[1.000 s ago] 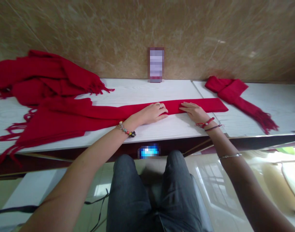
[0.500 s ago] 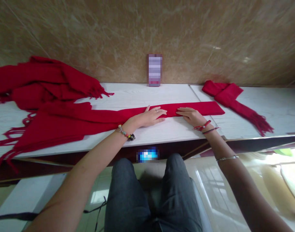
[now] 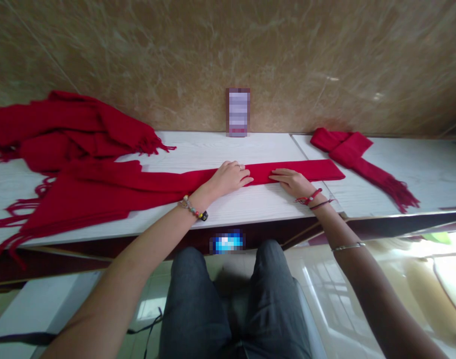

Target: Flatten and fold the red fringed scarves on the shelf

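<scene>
A long red scarf [image 3: 295,171] lies across the white tabletop, folded into a narrow flat strip on the right and spreading wider towards its fringed left end. My left hand [image 3: 229,178] rests on the middle of the strip with its fingers bent in and gripping the cloth, the thumb at the near edge. Just to its right, my right hand [image 3: 293,182] lies palm down on the strip, fingers stretched out flat and pointing left. Cloth under both palms is hidden.
Behind the scarf's left end is a heaped red scarf [image 3: 71,124]. A smaller folded red scarf [image 3: 362,154] with fringe lies at the right. A phone-like device [image 3: 238,112] leans on the marbled wall [image 3: 175,60]. The white tabletop [image 3: 198,149] ends near my knees.
My left hand's fingers have drawn in from lying stretched out to bent on the scarf. My right hand stays flat in nearly the same place. The view has shifted slightly.
</scene>
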`<state>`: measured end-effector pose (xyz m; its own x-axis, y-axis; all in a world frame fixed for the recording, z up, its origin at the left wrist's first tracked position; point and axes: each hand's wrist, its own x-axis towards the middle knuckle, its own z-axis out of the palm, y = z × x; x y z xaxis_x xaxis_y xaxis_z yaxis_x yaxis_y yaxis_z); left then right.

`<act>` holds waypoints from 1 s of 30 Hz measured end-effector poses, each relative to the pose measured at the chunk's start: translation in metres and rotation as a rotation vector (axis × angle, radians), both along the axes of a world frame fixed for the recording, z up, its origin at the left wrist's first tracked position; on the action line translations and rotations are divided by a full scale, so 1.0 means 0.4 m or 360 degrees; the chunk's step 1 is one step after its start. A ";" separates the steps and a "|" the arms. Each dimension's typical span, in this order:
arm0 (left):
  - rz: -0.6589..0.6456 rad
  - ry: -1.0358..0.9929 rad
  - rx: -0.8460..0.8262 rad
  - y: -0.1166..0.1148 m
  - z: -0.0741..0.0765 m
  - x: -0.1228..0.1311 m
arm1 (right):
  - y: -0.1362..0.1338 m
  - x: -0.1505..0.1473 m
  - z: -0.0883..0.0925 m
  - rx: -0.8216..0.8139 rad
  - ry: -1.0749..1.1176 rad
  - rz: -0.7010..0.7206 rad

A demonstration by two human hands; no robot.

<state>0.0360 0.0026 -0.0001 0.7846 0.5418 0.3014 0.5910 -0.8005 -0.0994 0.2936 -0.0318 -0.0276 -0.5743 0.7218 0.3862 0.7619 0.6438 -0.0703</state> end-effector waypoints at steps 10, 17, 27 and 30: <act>-0.0461 -0.0050 -0.0153 0.000 -0.004 -0.004 | -0.011 -0.026 0.011 0.0021 -0.0029 0.0145; -0.0232 -0.0071 -0.0074 0.006 0.003 -0.003 | -0.006 -0.020 0.003 0.0059 0.0041 -0.0055; -0.0478 -0.0121 -0.0221 0.009 -0.009 -0.003 | -0.005 -0.021 0.003 -0.0001 -0.0060 0.0005; -0.0318 -0.0150 -0.0192 0.015 -0.014 0.006 | -0.004 -0.021 0.002 -0.0023 -0.0096 -0.0089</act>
